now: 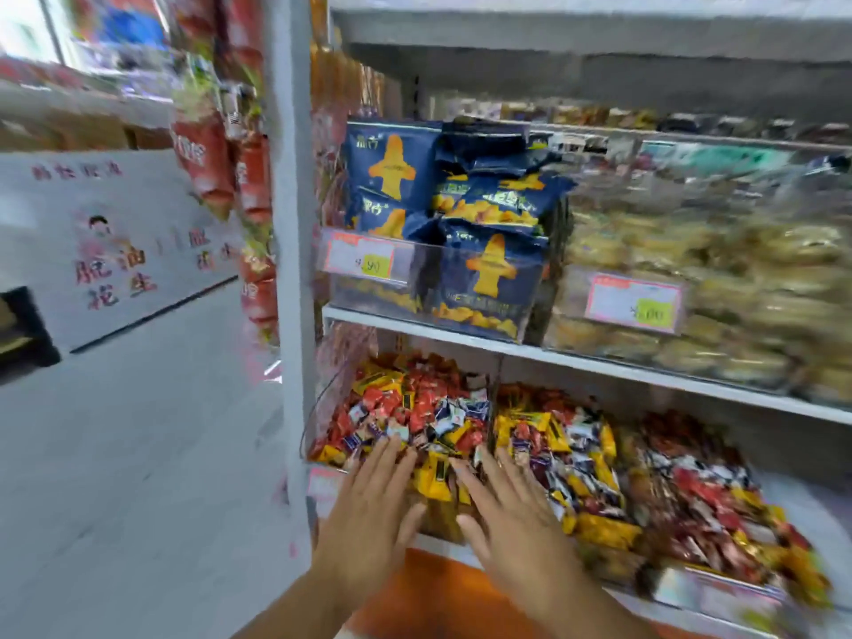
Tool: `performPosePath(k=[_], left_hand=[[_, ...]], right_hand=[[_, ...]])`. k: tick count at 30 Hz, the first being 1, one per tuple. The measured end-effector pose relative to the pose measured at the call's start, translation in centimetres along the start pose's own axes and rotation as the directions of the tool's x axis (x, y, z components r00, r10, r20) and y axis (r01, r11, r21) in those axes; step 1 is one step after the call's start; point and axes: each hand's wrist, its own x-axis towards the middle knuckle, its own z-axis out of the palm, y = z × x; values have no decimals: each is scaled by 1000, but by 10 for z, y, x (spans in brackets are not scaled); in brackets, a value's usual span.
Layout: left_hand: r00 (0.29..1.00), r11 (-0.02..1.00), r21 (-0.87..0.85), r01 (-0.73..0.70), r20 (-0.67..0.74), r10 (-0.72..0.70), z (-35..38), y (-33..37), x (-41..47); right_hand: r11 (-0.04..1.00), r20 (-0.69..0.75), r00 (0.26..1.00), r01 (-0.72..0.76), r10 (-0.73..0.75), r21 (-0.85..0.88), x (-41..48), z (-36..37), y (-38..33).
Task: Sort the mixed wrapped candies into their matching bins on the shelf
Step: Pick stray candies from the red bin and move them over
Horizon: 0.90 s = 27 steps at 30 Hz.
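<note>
Stretching over mixed candies [428, 408], left hand [369, 509] and right hand [511, 514], fingers [392, 458] straight, beneath blue snack bags [461, 200]

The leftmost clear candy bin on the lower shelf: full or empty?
Full: the clear plastic bin is heaped with red, yellow and white wrapped candies.

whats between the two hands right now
In the head view, yellow candies from the mixed pile fill the gap between the left hand and the right hand. Nothing else shows there.
</note>
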Motion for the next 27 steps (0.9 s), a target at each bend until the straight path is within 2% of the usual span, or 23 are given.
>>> performPosePath(k=[4, 5, 8, 10, 15, 21, 27], left_hand=[[998, 994, 104, 36, 45, -40, -7, -5, -23], [998, 995, 97, 33, 40, -37, -11, -7, -27], [997, 992, 121, 29, 67, -38, -28, -9, -30], [994, 998, 61, -7, 113, 0, -36, -13, -21], [1000, 1000, 25, 8, 30, -9, -35, -31, 25], [999, 999, 0, -34, -6, 34, -23, -61, 80], [995, 999, -34, 4, 98, -1, -3, -92, 93]], right_hand=[[999, -8, 999, 45, -45, -19, -20, -10, 2], [995, -61, 994, 95, -94, 11, -19, -10, 2], [986, -90, 994, 74, -61, 148, -13, -22, -5], [978, -95, 995, 61, -43, 198, -1, -30, -9], [980, -87, 994, 81, -65, 184, 64, -25, -2], [966, 32, 990, 124, -134, 228, 132, -27, 10], [975, 135, 976, 148, -171, 163, 152, -30, 10]])
